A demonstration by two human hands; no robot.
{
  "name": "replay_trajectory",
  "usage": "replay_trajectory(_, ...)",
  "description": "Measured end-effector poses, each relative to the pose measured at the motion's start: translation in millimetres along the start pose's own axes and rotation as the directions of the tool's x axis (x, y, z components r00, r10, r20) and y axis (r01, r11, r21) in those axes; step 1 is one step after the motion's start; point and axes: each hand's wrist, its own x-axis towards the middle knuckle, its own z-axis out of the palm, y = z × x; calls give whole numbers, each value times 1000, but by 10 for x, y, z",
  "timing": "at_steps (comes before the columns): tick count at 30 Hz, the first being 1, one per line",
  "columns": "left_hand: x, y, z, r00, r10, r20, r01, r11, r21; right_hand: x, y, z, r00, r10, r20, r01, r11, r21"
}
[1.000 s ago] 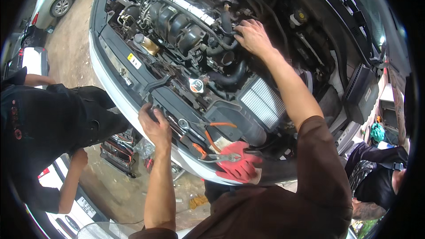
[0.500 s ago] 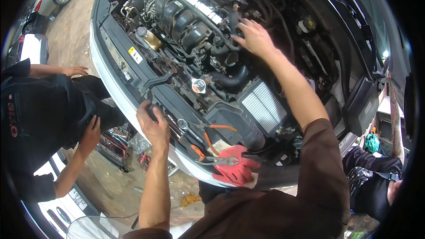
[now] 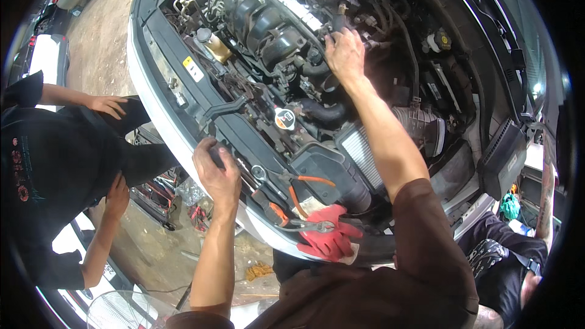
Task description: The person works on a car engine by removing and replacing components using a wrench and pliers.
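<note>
Over the engine, my right hand (image 3: pixel 346 56) has its fingers bent around a short black rubber hose (image 3: pixel 339 22) below a brass-coloured fitting. The fingertips are partly hidden. My left hand (image 3: pixel 218 175) rests at the white car's front edge. Its fingers are curled, and a dark piece shows between thumb and fingers, too unclear to name. Beside that hand, on the black front panel, lie a chrome ratchet (image 3: pixel 259 173) and orange-handled pliers (image 3: pixel 313 226). The pliers' jaws rest on a red glove (image 3: pixel 332 239).
A pleated air filter (image 3: pixel 359 153) sits under my right forearm, near a corrugated intake duct (image 3: pixel 411 120). The radiator cap (image 3: pixel 284 118) is between my hands. A co-worker in black (image 3: pixel 67 170) stands at left; another person (image 3: pixel 506 262) is at lower right. A tool tray (image 3: pixel 155 207) lies on the floor.
My right hand has turned more upright and closed in on the hose. My left hand stays at the front edge. The view has shifted slightly, and the corrugated duct now shows beyond my right arm.
</note>
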Motion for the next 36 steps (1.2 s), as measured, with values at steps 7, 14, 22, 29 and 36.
replay_trajectory(7, -13, 48, -51, 1000, -1, -2, 1, 1000, -30, 84, 95, 25, 997, -73, -30, 70, 993, -91)
replay_trajectory(14, -62, -65, 4, 999, 36, -11, -36, 999, 12, -120, -105, -974, 999, 9, -43, -11, 999, -48)
replay_trajectory(22, -101, -20, -7, 1000, 19, -14, -19, 1000, 8, -1564, 1093, -3260, 753, 649, -109, -627, 758, 180)
replay_trajectory(29, -114, -85, 52, 997, 70, -20, -69, 995, 70, -1951, 1328, -3253, 845, 243, 476, -102, 948, -301)
replay_trajectory(36, -124, -45, 23, 998, 68, -13, -67, 994, 82, -1546, 1557, -3133, 710, 64, 702, 111, 973, -201)
